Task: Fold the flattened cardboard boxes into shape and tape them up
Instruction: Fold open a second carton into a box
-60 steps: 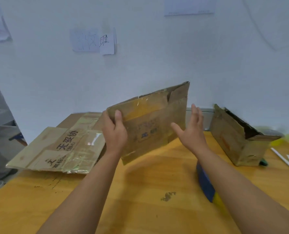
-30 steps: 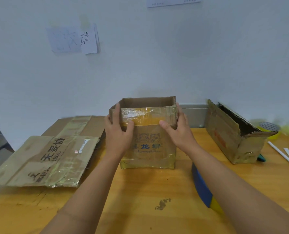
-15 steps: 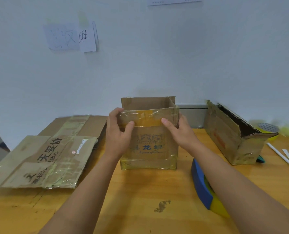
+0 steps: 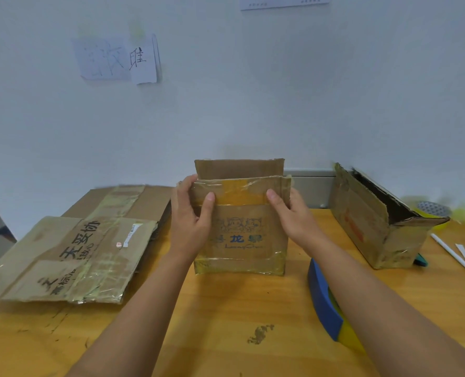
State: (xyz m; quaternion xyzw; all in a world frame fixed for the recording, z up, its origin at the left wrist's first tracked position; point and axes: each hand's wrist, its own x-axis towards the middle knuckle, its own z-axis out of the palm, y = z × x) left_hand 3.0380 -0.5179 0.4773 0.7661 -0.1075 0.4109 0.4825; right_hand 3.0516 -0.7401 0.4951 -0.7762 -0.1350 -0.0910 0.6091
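We hold a small cardboard box (image 4: pixel 241 235) upright near the middle of the wooden surface (image 4: pixel 226 322), its top open and its near flap standing. The box looks light and thin-walled, worn soft at the creases, with glossy old tape across the upper band and the bottom edge; in our judgement it will flex under pressure and the tape will feel slick, so the top corners, where two walls meet, are the surest places to hold. Our left hand (image 4: pixel 190 216) grips the upper left corner, thumb pressed on the taped front and fingers curled round the side. Our right hand (image 4: pixel 288 213) takes the upper right corner the same way, thumb on the front face, fingers hidden behind the wall. Both hands are closed on the cardboard, not flat against it. To the left, well apart from the box, lies a stack of flattened cartons (image 4: pixel 71 257) with black lettering. To the right a second formed box (image 4: pixel 375 219) rests on its side with its mouth open. A blue and yellow object (image 4: pixel 326 308) sits near our right forearm.
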